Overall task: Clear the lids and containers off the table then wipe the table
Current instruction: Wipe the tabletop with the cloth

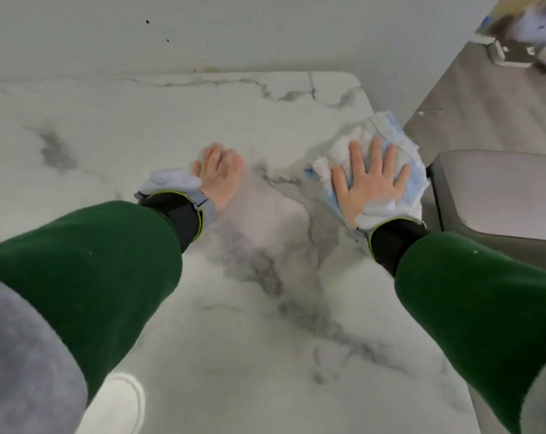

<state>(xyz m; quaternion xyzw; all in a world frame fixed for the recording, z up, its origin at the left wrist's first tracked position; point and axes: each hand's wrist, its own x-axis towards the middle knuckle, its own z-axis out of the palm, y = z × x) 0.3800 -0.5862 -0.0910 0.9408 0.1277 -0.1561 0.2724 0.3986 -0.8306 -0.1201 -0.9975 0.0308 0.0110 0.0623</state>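
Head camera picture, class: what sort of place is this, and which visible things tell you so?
Probably a home dining or kitchen area: a marble-patterned table against a plain wall, with a padded chair beside it.

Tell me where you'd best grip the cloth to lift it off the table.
Probably the far fringe of the cloth, from above. It lies flat on the table under the spread right hand; that bunched blue-white edge stands clear beyond the fingertips and near the table's right edge.

Green sleeves [87, 264], black wrist straps [184, 214] edged in yellow, grey-white partial gloves [171, 180], bare fingers [371, 158]
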